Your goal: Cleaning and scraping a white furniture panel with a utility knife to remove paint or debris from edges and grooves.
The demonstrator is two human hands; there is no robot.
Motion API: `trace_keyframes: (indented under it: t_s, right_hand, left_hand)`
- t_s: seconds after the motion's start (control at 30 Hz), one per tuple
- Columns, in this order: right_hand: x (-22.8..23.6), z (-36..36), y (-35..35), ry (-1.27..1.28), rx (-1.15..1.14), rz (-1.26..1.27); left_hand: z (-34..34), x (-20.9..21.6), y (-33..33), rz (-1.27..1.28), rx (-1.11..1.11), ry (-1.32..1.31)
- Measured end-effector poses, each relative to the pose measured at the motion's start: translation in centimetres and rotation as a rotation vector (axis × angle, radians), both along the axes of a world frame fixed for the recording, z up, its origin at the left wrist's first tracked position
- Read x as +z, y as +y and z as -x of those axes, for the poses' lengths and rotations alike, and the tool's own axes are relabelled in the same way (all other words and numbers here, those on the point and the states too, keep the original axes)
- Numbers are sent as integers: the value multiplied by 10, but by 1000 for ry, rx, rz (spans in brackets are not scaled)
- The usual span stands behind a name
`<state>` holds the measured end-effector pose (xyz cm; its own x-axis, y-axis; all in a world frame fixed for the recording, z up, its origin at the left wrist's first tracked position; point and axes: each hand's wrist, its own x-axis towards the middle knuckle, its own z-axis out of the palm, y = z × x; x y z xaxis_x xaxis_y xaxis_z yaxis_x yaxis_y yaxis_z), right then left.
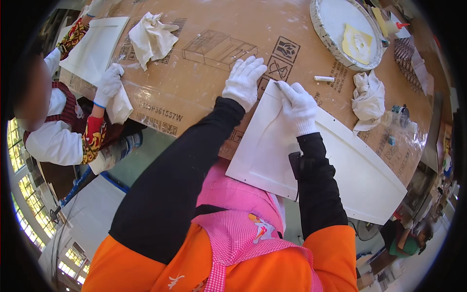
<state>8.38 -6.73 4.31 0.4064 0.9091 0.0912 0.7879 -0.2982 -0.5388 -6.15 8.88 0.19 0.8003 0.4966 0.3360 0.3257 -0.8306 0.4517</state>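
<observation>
A long white panel (340, 155) with a recessed face lies slantwise before me, its near part reaching past the table edge. My right hand (298, 109), in a white glove, is closed at the panel's far corner. Its fingers pinch a thin, dark, blade-like piece (278, 85), mostly hidden by the glove. My left hand (244, 80), also white-gloved, has its fingers stretched out just left of that corner, over the cardboard (194, 82). Nothing shows in it.
A round white tub (318, 19) holds a yellow sheet (351, 41) with white paste. Crumpled cloths (368, 97) (152, 39), a short white stick (324, 78) and a red-tipped bottle (395, 26) lie about. At left, a gloved co-worker (61, 121) handles another white panel (95, 46).
</observation>
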Motion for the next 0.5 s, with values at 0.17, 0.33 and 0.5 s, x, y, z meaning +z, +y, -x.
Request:
trace_keyframes:
  t_s: [0.17,0.33,0.5]
  right_hand:
    - [-4,30,-23,-157,388,-93]
    - [-2,38,-18,-123,-41,-91]
    - [2,69,-36,-137,56,-23]
  left_hand:
    - [17,21,5,-86,-108,123]
    - [14,20,3,-130,-84,125]
    - [18,22,5,-110,-74,137]
